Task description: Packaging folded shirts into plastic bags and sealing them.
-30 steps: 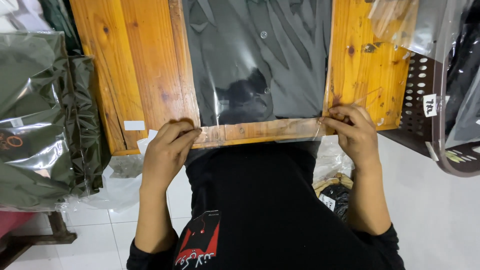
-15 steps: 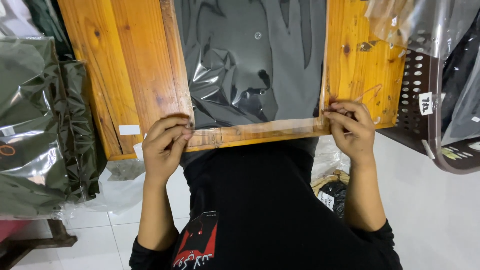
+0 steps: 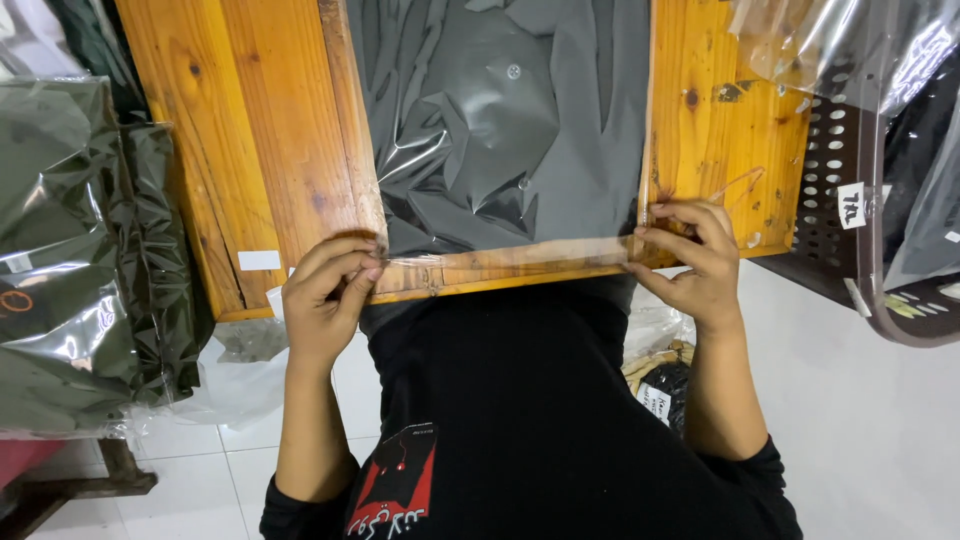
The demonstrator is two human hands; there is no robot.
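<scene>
Pinching bag flap (image 3: 505,262) corners: left hand (image 3: 325,300), right hand (image 3: 690,262) (shirt inside).

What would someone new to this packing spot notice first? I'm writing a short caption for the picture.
First, the dark grey shirt in a clear plastic bag, lying in the middle of the orange wooden table. Next, the left hand and right hand, pinching the bag's clear flap at its two ends along the table's near edge. A stack of bagged dark green garments sits to the left, and a brown perforated basket to the right.
</scene>
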